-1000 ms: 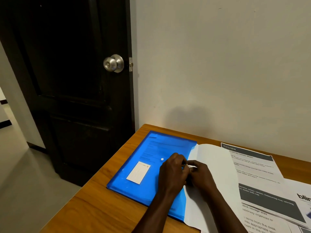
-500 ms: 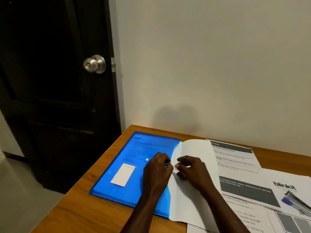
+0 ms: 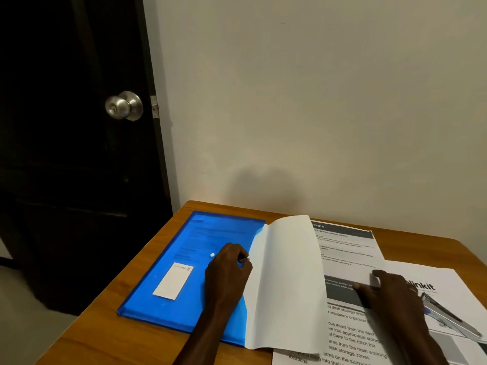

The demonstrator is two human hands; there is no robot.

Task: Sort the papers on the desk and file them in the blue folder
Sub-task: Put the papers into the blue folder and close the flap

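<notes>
**Head view: white sheet (image 3: pixel 287 285) overlaps the blue folder (image 3: pixel 184 259)**

Head view looks down on a wooden desk (image 3: pixel 105 338) set against a pale wall, with a dark door (image 3: pixel 66 154) and its metal knob (image 3: pixel 123 105) to the left. The blue folder lies flat on the desk's left part, with a white label (image 3: pixel 172 280) and a small white snap button (image 3: pixel 212 255) on top. The blank white sheet covers the folder's right edge, and its far corner curls upward. Whether its edge is tucked inside cannot be told.

The left hand (image 3: pixel 229 270) rests on the folder with its fingers curled at the sheet's left edge. Whether they pinch the sheet is not clear. The right hand (image 3: pixel 390 293) lies with fingers extended on a printed sheet (image 3: pixel 345 248) with dark bands, just right of the blank one. More printed pages lie under it, among them one marked "blinkit" (image 3: pixel 442 283). A blurred silver-and-blue tool (image 3: pixel 448 317) lies on that page beside the right wrist.
</notes>
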